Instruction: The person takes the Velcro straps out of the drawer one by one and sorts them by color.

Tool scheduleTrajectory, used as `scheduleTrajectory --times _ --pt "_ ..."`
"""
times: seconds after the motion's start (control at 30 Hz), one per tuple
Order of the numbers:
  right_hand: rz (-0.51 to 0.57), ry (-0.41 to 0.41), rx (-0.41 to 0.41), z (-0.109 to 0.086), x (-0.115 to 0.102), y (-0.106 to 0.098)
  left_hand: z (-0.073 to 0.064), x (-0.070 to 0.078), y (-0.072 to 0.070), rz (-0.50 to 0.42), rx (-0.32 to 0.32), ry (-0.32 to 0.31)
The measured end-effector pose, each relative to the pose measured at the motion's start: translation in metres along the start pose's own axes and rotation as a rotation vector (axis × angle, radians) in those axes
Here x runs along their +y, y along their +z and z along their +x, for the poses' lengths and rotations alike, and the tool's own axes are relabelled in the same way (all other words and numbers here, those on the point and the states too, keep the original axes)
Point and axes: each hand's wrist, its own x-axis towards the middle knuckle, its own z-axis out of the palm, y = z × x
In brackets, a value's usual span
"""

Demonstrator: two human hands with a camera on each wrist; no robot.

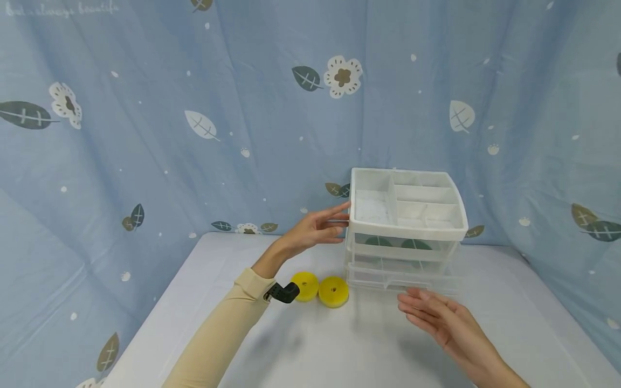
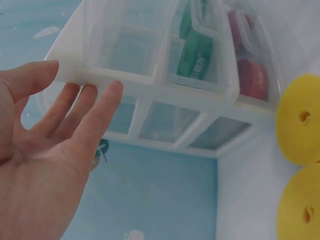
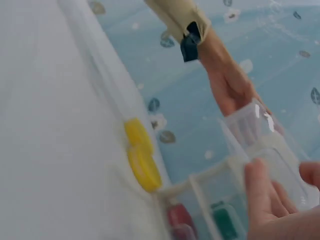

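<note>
A white drawer unit [image 1: 406, 233] with clear drawers stands on the table. My left hand [image 1: 317, 229] is at its left side, fingers extended and fingertips right at the upper edge. The left wrist view shows green rolls [image 2: 195, 57] inside the middle drawer and red rolls [image 2: 251, 79] inside the lowest one. My right hand [image 1: 448, 323] is held in front of the unit with its fingers fairly straight and nothing in its grasp. In the right wrist view its fingers overlap a clear drawer [image 3: 250, 122] that sticks out of the unit.
Two yellow rolls [image 1: 319, 290] lie side by side on the white tabletop [image 1: 339, 350], left of the unit's front. The unit's top is a tray [image 1: 407, 233] divided into compartments. A blue curtain [image 1: 271, 108] with leaves and flowers hangs behind and at both sides.
</note>
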Motion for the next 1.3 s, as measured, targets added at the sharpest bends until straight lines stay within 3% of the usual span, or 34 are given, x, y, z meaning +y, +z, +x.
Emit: scheduleTrajectory --times 0.13,0.23,0.47,0.9,1.17,1.3 --pt "0.2 0.005 0.016 0.001 0.005 0.003 0.0 0.0 0.0 -0.002 -0.005 0.001" --pt "0.312 -0.012 -0.023 0.001 0.008 0.004 0.0 0.0 0.0 0.002 -0.002 0.004" --pt "0.439 -0.089 -0.153 0.001 0.01 0.004 0.0 -0.001 0.0 0.009 0.004 -0.004" --pt "0.51 -0.126 -0.196 0.003 0.013 0.004 -0.002 0.0 0.002 -0.002 0.006 -0.003" --pt "0.495 -0.087 -0.086 0.008 0.009 0.01 -0.001 -0.001 0.001 -0.01 0.013 -0.014" --pt "0.508 -0.114 -0.088 0.014 0.006 0.012 -0.001 -0.001 0.0 -0.009 0.014 -0.011"
